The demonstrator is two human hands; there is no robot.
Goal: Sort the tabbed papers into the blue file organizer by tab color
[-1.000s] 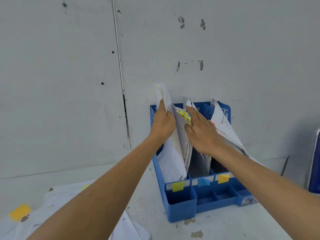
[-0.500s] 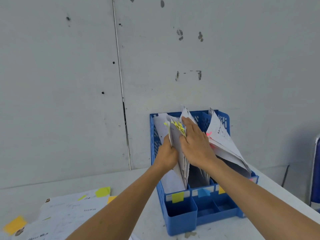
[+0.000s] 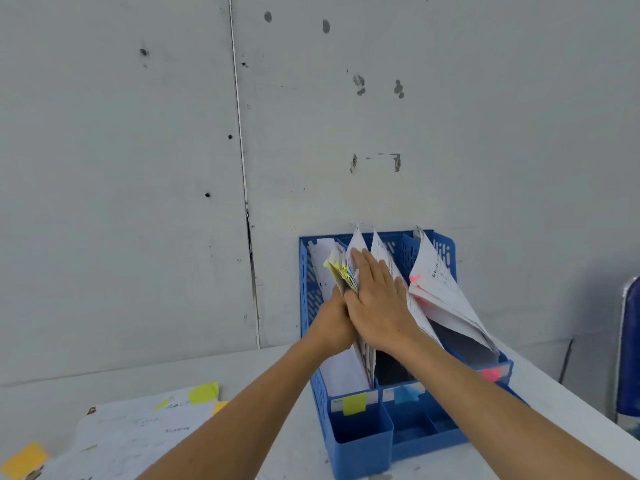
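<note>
Loose tabbed papers: laid left of the blue file organizer, cut off by the frame. Left hand: at the organizer's left compartment, fingers hidden, grip not determinable. Yellow-tabbed sheaf: stood in that compartment. Right hand: pressed flat on the sheaf, fingers straight. Pink-tabbed papers: leaned in the right compartment.

Blue file organizer in front of me, slot pattern in its walls. Front tags: yellow-green label, light blue label, pink label. Yellow-tabbed papers white, tabs neon yellow. Pink-tabbed papers white, black print. Loose papers on my left white with faint print, plus yellow-green note and orange note. Wall pale grey, dark specks.
</note>
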